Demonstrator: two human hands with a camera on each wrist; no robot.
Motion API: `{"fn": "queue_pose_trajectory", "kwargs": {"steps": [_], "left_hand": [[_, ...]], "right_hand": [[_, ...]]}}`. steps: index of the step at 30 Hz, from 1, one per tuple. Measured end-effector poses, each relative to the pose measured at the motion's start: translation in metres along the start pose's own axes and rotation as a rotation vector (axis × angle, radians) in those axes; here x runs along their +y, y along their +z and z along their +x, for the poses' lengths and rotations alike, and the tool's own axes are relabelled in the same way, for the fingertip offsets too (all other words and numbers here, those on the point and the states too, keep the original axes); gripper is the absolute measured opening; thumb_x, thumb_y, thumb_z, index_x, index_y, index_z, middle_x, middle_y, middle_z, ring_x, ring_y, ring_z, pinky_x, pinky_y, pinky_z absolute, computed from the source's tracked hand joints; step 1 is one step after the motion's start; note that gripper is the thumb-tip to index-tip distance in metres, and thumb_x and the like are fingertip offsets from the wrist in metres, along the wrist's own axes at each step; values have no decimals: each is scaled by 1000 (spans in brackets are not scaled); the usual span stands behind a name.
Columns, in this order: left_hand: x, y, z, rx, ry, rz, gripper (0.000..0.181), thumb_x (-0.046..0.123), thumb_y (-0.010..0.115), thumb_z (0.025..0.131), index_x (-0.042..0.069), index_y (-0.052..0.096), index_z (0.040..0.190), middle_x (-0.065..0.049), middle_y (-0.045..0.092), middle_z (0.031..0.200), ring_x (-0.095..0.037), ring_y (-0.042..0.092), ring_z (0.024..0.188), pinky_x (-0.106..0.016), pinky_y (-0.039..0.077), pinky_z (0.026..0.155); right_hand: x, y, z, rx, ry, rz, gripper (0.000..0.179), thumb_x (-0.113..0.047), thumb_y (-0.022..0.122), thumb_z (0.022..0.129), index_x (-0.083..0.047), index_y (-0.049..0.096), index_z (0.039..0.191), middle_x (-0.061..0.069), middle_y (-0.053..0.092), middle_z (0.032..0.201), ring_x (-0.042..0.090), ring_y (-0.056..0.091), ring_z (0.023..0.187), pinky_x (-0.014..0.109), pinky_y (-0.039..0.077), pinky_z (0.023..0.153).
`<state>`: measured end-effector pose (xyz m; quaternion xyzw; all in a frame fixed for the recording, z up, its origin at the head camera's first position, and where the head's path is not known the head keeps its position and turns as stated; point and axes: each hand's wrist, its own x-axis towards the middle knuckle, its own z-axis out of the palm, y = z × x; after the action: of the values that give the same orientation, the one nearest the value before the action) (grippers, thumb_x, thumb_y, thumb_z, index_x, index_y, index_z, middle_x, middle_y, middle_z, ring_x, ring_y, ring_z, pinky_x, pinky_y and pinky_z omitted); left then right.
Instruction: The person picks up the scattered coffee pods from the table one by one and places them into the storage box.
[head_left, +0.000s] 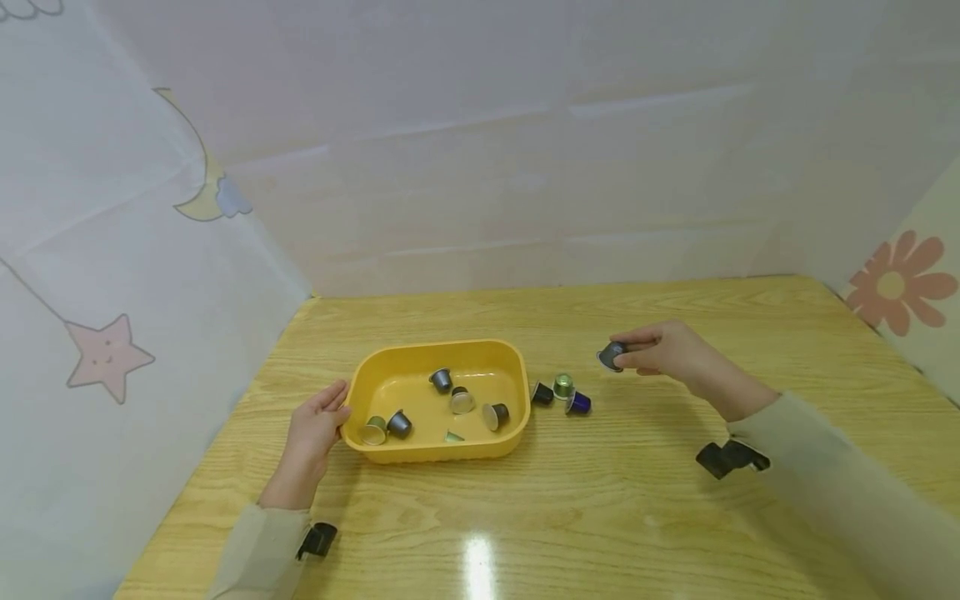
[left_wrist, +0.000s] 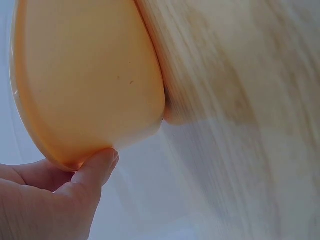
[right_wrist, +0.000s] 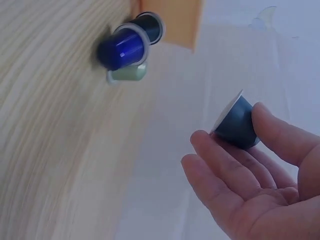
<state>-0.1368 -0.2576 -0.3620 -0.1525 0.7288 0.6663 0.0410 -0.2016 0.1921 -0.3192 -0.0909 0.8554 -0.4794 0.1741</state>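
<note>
My left hand (head_left: 312,423) pinches the left rim of a yellow plastic tub (head_left: 435,452), thumb on the outer wall in the left wrist view. Inside the tub lie several coffee capsules, among them a dark grey one (head_left: 400,425) and a green one (head_left: 375,431). Held above the table between thumb and fingers of my right hand (head_left: 667,354) is a dark blue-grey coffee capsule (right_wrist: 236,122), tilted on its side. Between this hand and the tub, a black capsule (head_left: 542,394), a green capsule (head_left: 563,385) and a purple capsule (head_left: 578,403) sit close together.
The wood-grain table (head_left: 585,517) runs back to a pale cloth wall (head_left: 525,183). Printed cloth also hangs on both sides, with a star (head_left: 111,357) at left and a flower (head_left: 900,283) at right. Black wrist straps sit at both sleeves.
</note>
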Motion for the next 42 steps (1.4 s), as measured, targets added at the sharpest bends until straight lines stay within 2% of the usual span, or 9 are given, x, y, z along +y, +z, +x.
{"fn": "queue_pose_trajectory", "kwargs": {"steps": [5,18,25,32,42], "left_hand": [[0,0,0,1,-3,-1,54,-7,38,100,-5,20,152,-21,23,156,-32,27,141,-39,34,108],[-1,-1,1,-4,-2,-1,54,-7,38,101,-5,20,152,-20,24,156,-31,27,141,-39,34,108],[0,0,2,-1,0,-5,54,-7,39,101,-6,20,151,-20,24,156,-32,27,141,-39,33,108],[-1,-1,1,-5,7,12,54,-7,38,101,-6,20,151,-20,24,156,-32,28,141,-40,34,107],[-1,-1,1,3,4,4,54,-6,38,101,-6,21,151,-20,24,155,-32,28,141,-40,34,108]], "right_hand": [[-8,5,-1,-15,15,65,58,-18,64,96,7,40,144,29,51,135,39,54,120,46,47,99],[-25,20,2,-25,-16,141,53,-14,61,98,9,42,142,28,55,131,39,56,117,37,53,93],[-34,31,7,-16,-16,147,52,-15,62,97,9,45,140,24,61,125,37,59,114,41,51,95],[-40,42,11,-34,-28,182,48,-9,61,97,12,46,138,26,59,125,28,65,106,41,52,94],[-52,62,18,-82,-27,197,48,-10,60,98,12,45,138,25,61,122,30,64,107,43,52,94]]}}
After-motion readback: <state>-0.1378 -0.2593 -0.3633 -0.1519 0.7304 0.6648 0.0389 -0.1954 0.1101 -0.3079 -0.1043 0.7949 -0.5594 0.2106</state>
